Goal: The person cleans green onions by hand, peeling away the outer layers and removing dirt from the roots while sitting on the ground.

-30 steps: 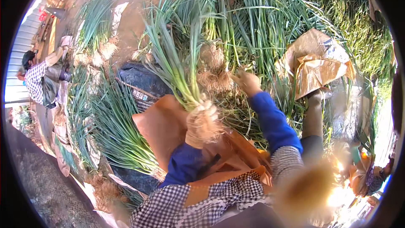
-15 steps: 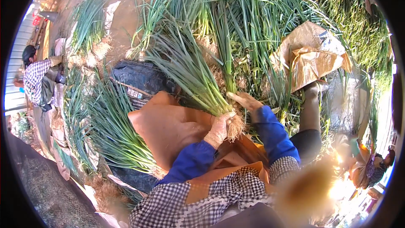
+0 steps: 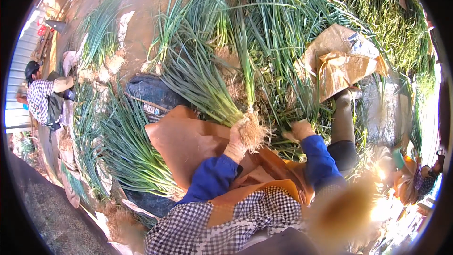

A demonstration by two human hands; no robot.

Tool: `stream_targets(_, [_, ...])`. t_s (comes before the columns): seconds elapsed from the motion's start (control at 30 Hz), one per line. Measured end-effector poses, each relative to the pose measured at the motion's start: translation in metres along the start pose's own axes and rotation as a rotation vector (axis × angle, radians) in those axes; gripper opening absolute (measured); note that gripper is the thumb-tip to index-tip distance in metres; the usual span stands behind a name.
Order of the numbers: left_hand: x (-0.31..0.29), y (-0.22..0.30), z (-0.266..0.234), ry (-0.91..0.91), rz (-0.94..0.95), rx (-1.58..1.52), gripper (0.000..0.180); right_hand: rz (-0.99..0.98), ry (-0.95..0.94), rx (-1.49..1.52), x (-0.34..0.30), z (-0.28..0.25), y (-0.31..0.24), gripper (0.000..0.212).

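Note:
My left hand [image 3: 237, 138] is closed around the lower ends of a bunch of green onions [image 3: 207, 82]. Their pale, shaggy roots [image 3: 254, 133] stick out beside my fingers, and the leaves fan away toward the upper left. One stalk [image 3: 249, 85] with a clean white base stands apart at the bunch's right, its lower end meeting the roots. Off to the right, above loose leaves, is my right hand [image 3: 300, 131], its fingers curled and blurred; what they hold, if anything, is hidden. An orange-brown apron [image 3: 193, 137] spreads below my left hand.
More green onions [image 3: 137, 146] lie at the left, beside a dark plastic sack [image 3: 153, 92]. A large heap [image 3: 278, 23] fills the far side. Brown paper [image 3: 351, 68] covers part of my leg at the right. Another person [image 3: 45, 89] sits far left; one more [image 3: 417, 182] is far right.
My right hand has left the stalk beside the bunch and moved right and toward me. The stalk's base now shows white against the roots. My left hand has shifted slightly left, still gripping.

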State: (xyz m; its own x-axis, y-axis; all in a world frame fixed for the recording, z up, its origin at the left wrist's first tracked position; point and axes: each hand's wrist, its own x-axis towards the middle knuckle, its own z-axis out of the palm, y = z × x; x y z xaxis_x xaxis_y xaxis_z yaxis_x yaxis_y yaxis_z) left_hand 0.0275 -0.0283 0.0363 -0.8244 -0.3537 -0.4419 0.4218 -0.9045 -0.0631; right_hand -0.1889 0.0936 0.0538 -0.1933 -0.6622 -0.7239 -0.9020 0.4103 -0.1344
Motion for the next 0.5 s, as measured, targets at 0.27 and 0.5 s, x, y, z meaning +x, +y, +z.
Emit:
stream_targets(0.27, [0.006,-0.011,-0.016,0.287,-0.082,0.242,0.014,0.166,0.677,0.495,0.138,-0.026,-0.091,0.049])
stream_targets(0.5, [0.029,-0.032,-0.104,0.51,0.202,0.547,0.012,0.111,0.632,0.252,0.111,-0.01,-0.098,0.039])
